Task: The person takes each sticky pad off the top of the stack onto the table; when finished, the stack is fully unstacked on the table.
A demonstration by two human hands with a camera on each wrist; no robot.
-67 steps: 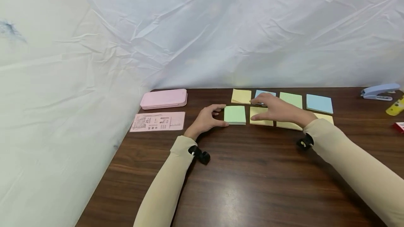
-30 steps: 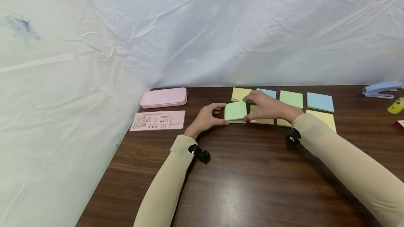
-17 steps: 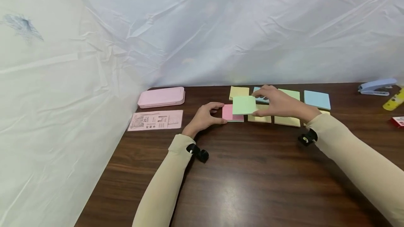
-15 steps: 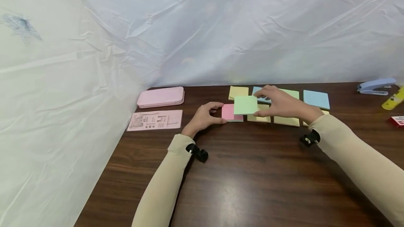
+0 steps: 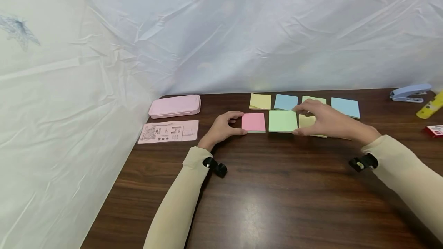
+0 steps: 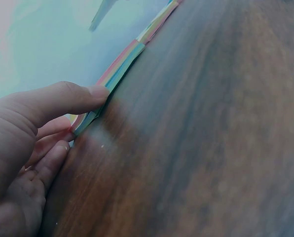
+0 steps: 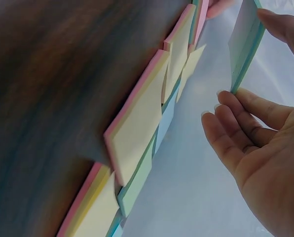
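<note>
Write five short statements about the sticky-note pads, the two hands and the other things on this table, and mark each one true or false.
1. The left hand grips the pad with the pink top. True.
2. The right hand holds the green-topped pad by its right edge. True.
3. The blue stapler lies at the table's left end. False: it lies at the far right, and the pink case is on the left.
4. The pink case stands on the printed pink card. False: the card lies in front of it, apart.
5. A blue pad lies behind the green-topped pad. True.
</note>
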